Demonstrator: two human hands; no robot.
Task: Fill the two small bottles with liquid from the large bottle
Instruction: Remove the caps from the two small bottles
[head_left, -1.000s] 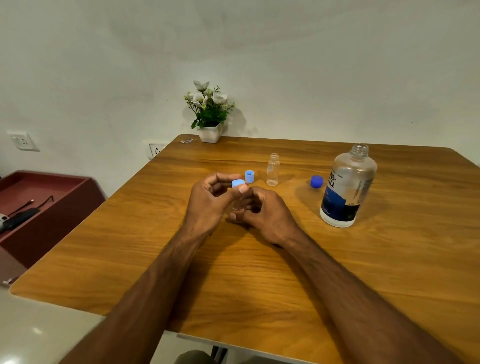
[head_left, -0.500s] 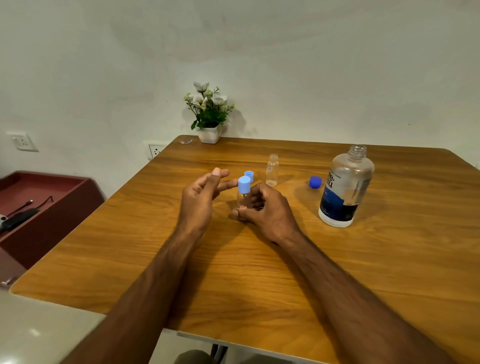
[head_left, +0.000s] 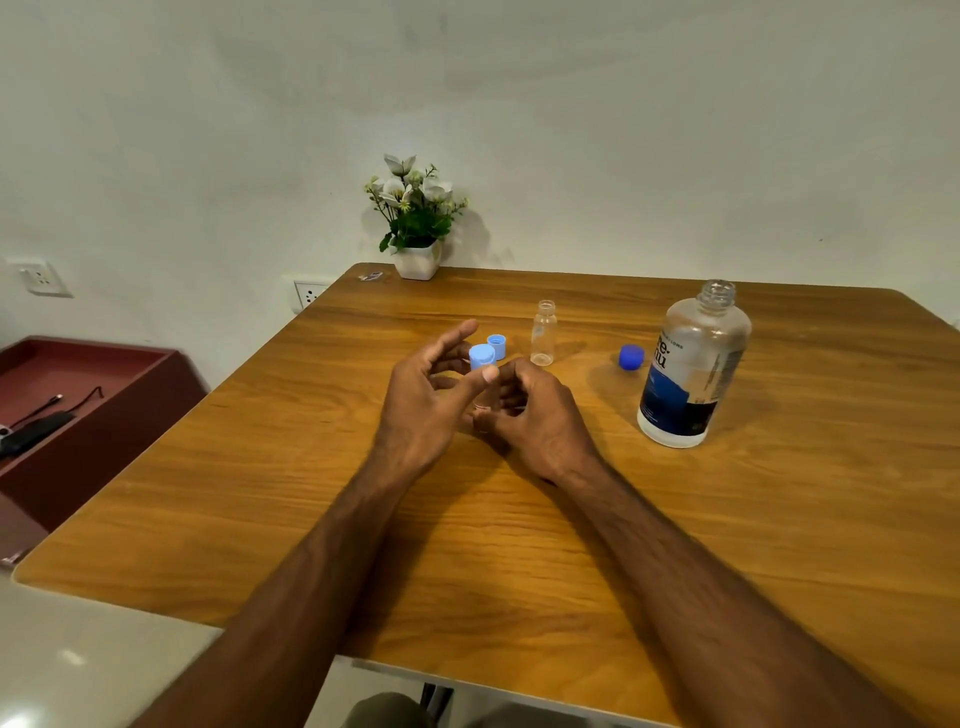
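Observation:
My right hand grips a small clear bottle at the table's middle; most of its body is hidden by fingers. A light blue cap sits on its neck. My left hand touches the cap with thumb and fingers. A second small clear bottle stands uncapped just behind, with a loose light blue cap to its left. The large clear bottle with a blue label stands open at the right, its dark blue cap lying beside it.
The wooden table has a white pot of flowers at its back edge. A dark red tray with cables sits lower at the left. Wall sockets are behind.
My left hand lifted off the cap half a second ago, then came back onto it. The capped small bottle stays in my right hand.

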